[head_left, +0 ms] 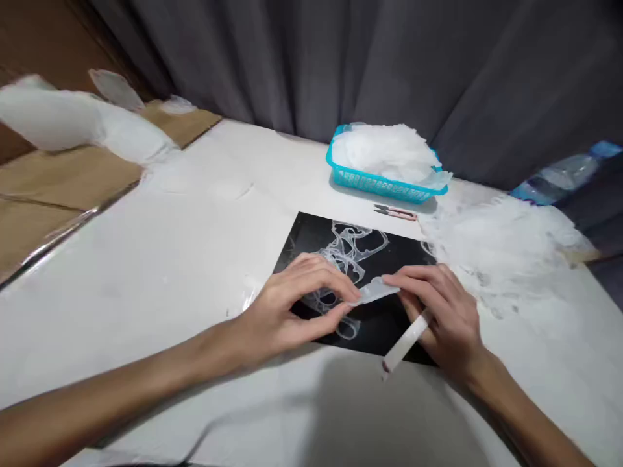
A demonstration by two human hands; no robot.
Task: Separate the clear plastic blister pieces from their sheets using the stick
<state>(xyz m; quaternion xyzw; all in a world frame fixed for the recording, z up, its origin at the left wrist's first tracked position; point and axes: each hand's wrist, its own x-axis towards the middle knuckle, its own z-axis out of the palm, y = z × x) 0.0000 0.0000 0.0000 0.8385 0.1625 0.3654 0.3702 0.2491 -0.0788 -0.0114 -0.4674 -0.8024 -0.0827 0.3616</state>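
My left hand (311,298) pinches one end of a small, thin, translucent white piece (378,290) between thumb and forefinger. At its other end, my right hand (440,314) closes on the piece with its fingertips. The same hand also keeps a white stick-like tool (407,340) tucked in its lower fingers, its dark tip slanting down to the left. Beneath both hands lies a black mat (374,334). Curled, translucent scrap strips (348,250) are tangled on the mat, partly hidden by my left hand.
A blue basket (379,185) heaped with white translucent pieces stands at the back. Thread snips (395,213) lie before it. On the right spreads a pile of white scraps (501,243), near a plastic bottle (567,175). Cardboard (73,185) with white bags (82,123) is at left.
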